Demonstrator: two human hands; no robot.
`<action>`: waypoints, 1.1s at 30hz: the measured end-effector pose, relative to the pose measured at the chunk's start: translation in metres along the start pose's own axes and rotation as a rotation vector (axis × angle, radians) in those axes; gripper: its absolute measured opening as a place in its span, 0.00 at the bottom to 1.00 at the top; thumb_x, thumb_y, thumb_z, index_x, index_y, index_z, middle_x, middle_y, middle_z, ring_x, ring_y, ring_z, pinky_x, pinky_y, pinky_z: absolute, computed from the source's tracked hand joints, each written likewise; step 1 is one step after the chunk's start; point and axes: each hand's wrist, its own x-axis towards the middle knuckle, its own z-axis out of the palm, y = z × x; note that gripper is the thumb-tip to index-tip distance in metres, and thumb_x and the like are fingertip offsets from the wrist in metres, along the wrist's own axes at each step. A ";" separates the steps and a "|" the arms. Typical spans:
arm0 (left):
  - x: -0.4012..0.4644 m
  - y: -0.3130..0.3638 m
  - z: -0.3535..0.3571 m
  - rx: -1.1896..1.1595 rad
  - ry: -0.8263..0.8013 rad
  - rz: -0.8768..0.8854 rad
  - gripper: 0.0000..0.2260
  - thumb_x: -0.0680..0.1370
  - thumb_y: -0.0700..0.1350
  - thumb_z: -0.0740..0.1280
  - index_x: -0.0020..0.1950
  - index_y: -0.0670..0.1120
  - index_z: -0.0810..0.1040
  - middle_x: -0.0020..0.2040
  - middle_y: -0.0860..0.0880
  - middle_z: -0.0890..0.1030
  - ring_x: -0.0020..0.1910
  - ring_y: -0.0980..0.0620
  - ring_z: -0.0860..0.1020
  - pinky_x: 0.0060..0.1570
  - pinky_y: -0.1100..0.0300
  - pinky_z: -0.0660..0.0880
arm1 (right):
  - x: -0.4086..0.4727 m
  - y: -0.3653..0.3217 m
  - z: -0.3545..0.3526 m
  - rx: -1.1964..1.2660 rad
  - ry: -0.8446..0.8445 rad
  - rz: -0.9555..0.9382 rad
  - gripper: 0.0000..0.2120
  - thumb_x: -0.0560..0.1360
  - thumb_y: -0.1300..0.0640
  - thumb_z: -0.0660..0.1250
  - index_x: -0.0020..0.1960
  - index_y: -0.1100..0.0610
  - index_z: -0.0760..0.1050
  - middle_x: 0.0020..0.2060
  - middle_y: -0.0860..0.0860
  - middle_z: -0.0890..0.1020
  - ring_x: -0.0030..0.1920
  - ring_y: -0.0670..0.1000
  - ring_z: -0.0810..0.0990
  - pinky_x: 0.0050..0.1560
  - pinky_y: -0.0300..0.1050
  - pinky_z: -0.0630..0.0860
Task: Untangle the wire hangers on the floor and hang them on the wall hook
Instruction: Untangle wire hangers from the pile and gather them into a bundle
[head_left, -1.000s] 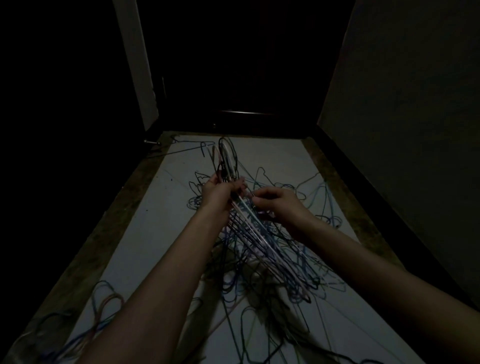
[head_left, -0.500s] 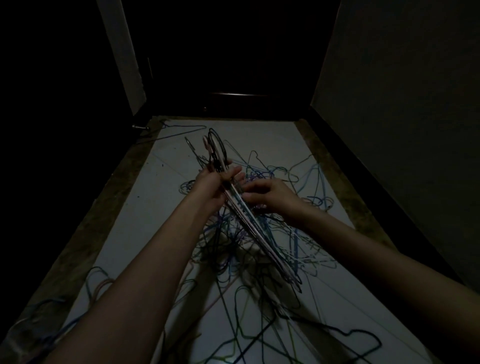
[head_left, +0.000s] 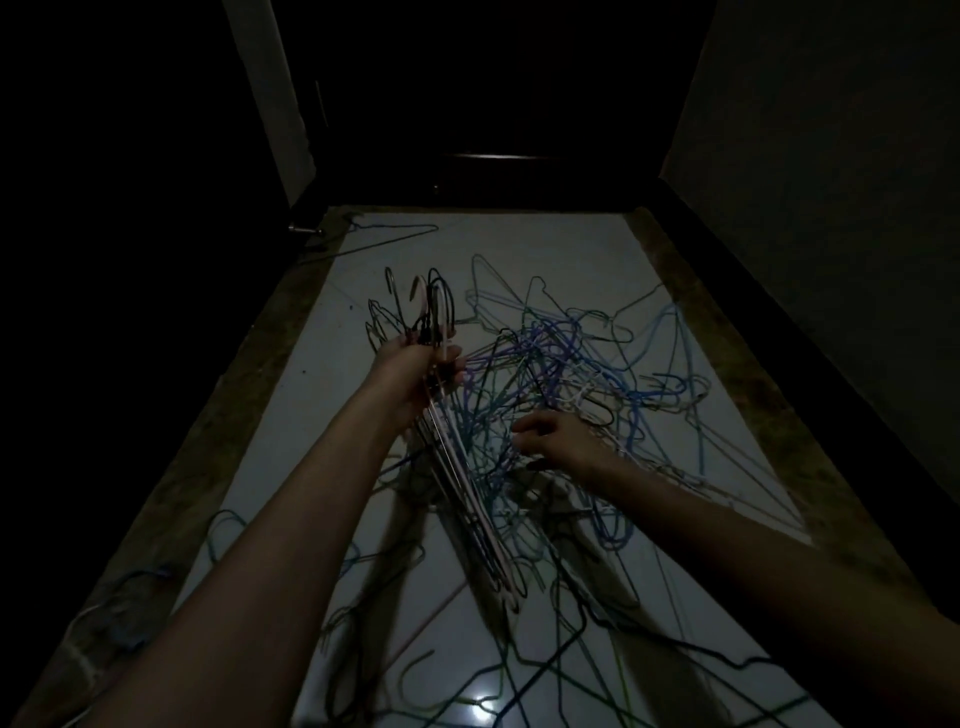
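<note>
The left hand (head_left: 415, 371) grips a gathered bundle of wire hangers (head_left: 457, 467) by their necks, fingers curled round them, above the middle of the pale floor (head_left: 545, 244). The bundle's hooks point up and toward the far edge; its long axis slants down toward the near right. Just right of it, the tangled pile of hangers (head_left: 571, 364) sprawls toward the floor's right edge. The right hand (head_left: 566, 441) hovers over the pile's near side, fingers loosely spread, holding nothing visible.
</note>
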 end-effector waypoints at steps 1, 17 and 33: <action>0.001 0.000 -0.005 0.002 0.009 0.003 0.08 0.78 0.30 0.60 0.51 0.40 0.75 0.37 0.43 0.77 0.33 0.49 0.78 0.32 0.60 0.78 | 0.006 0.004 0.007 -0.014 -0.003 0.001 0.13 0.75 0.64 0.67 0.59 0.65 0.75 0.50 0.59 0.78 0.48 0.54 0.77 0.39 0.38 0.78; 0.023 -0.011 -0.051 0.053 0.110 0.001 0.10 0.79 0.32 0.60 0.45 0.43 0.77 0.26 0.50 0.80 0.26 0.54 0.79 0.37 0.56 0.77 | 0.059 0.022 0.083 -0.017 0.027 0.187 0.20 0.71 0.59 0.73 0.60 0.64 0.72 0.54 0.60 0.79 0.53 0.60 0.79 0.56 0.58 0.77; 0.016 -0.006 -0.053 0.019 0.138 -0.012 0.10 0.79 0.32 0.59 0.44 0.42 0.77 0.25 0.49 0.80 0.24 0.54 0.78 0.29 0.63 0.76 | 0.052 0.015 0.074 0.024 0.048 0.239 0.08 0.73 0.65 0.68 0.36 0.58 0.73 0.41 0.58 0.78 0.47 0.59 0.78 0.55 0.56 0.78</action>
